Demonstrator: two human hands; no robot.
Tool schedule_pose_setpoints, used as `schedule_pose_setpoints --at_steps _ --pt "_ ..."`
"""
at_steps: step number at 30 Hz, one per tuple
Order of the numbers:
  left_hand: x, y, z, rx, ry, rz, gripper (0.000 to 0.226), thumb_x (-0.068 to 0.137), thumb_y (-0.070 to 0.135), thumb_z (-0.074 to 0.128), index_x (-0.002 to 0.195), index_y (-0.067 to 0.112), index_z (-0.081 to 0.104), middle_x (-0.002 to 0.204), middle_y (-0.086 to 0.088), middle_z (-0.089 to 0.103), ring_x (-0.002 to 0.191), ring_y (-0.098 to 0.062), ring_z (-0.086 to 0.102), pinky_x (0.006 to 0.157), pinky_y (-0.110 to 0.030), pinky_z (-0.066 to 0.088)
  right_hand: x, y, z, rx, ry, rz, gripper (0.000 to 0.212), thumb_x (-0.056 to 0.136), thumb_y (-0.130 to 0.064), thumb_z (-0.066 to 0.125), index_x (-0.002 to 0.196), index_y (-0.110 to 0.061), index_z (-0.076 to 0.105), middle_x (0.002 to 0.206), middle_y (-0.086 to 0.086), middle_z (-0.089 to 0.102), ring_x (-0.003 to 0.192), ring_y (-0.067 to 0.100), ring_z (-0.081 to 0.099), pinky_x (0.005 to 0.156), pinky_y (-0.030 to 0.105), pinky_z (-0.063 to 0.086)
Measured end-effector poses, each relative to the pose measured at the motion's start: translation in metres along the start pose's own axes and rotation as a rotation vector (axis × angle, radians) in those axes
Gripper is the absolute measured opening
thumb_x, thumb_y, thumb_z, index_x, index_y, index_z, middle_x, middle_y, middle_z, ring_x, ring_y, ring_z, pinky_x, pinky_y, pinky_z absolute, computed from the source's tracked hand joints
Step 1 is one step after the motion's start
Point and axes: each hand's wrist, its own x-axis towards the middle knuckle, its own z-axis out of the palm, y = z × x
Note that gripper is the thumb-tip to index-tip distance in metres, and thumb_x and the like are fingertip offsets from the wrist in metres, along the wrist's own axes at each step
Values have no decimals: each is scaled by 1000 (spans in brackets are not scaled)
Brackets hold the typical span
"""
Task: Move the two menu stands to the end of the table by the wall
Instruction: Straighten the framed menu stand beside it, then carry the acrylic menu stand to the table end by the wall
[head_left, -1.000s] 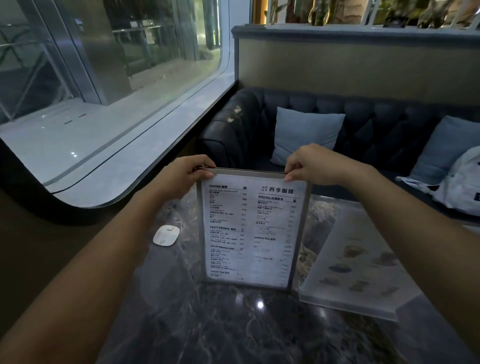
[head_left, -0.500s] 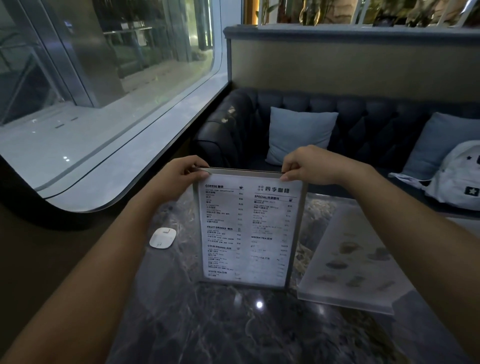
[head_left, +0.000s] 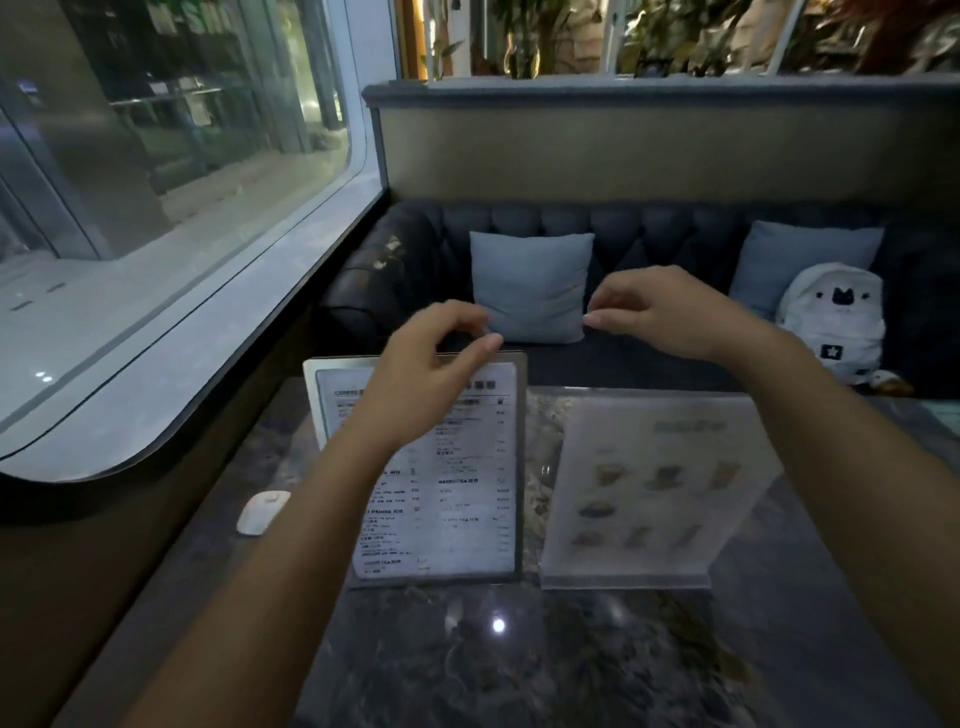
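A framed drinks menu stand (head_left: 467, 493) stands upright on the dark marble table (head_left: 519, 665), near its left side by the window wall. My left hand (head_left: 431, 364) hovers in front of the stand's top edge with curled, parted fingers; the thumb tip is just above the edge and grips nothing. My right hand (head_left: 665, 312) is raised to the right of the stand, above the sofa's seat line, fingers apart and empty. A clear acrylic menu stand (head_left: 649, 493) with food pictures stands right beside the drinks menu, leaning back.
A small white device (head_left: 262, 512) lies on the table near the left edge. Behind the table is a dark tufted sofa (head_left: 415, 244) with two grey cushions (head_left: 530, 286) and a white backpack (head_left: 831, 317). A curved window ledge (head_left: 182, 364) runs along the left.
Both hands held the drinks menu's top edge before; now they have let go and lifted, the right hand moving away to the right. The stand sits further left, and the view has tilted up.
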Motion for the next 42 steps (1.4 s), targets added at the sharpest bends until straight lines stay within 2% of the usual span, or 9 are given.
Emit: schedule_pose_setpoints --at_steps 6,12,21,23,25,29,32,36,42 --pt "-7 11 66 -154 -147 -51 24 85 34 59 108 30 54 95 11 63 94 5 54 77 -5 39 -65 46 -36 42 141 138 22 83 -41 56 87 -21 64 78 -6 65 74 10 59 65 31 47" --pt "-18 -1 101 -250 -169 -173 23 83 39 61 105 40 52 100 17 58 94 1 56 74 -12 45 -121 90 -37 125 254 266 24 79 -45 59 89 -23 63 82 -14 62 78 3 57 64 19 42" --pt "-60 -23 139 -393 -139 -326 15 86 20 60 101 20 64 98 5 69 85 -2 65 67 -15 52 -161 131 36 446 382 424 20 75 -30 70 82 -21 53 84 -4 62 79 15 59 71 28 48" --pt "-73 -31 147 -355 -109 -354 11 87 20 59 97 22 63 95 6 69 83 1 64 67 -14 52 -163 135 52 511 392 414 17 77 -27 68 81 -25 52 84 -7 62 79 12 59 68 19 49" --pt "-86 -39 155 -309 -97 -398 5 88 22 58 91 23 62 90 6 69 81 -2 64 68 -20 53 -165 138 67 562 408 425 17 78 -25 67 84 -24 51 84 -7 62 78 13 60 63 18 50" --pt "-107 -49 168 -289 -71 -518 12 88 26 57 80 17 59 77 -9 63 76 -24 63 65 -40 52 -169 147 91 624 446 477 19 80 -20 65 90 -22 50 84 -4 62 78 20 62 69 42 54" --pt "-112 -51 175 -375 0 -635 17 87 24 58 74 14 57 77 -17 61 74 -30 59 71 -54 52 -171 155 103 625 436 458 18 82 -20 62 94 -23 50 88 -4 63 81 18 63 67 37 54" --pt "-112 -46 182 -534 105 -754 10 86 18 60 76 17 64 74 0 69 68 -14 66 64 -40 56 -172 163 112 583 457 446 15 84 -20 58 81 -32 50 85 -9 61 81 15 62 63 27 50" --pt "-113 -37 187 -568 216 -762 13 86 9 58 74 12 63 72 0 68 63 -7 67 52 -19 53 -173 167 109 508 413 404 9 86 -16 56 81 -24 54 85 -2 63 80 23 64 69 42 56"
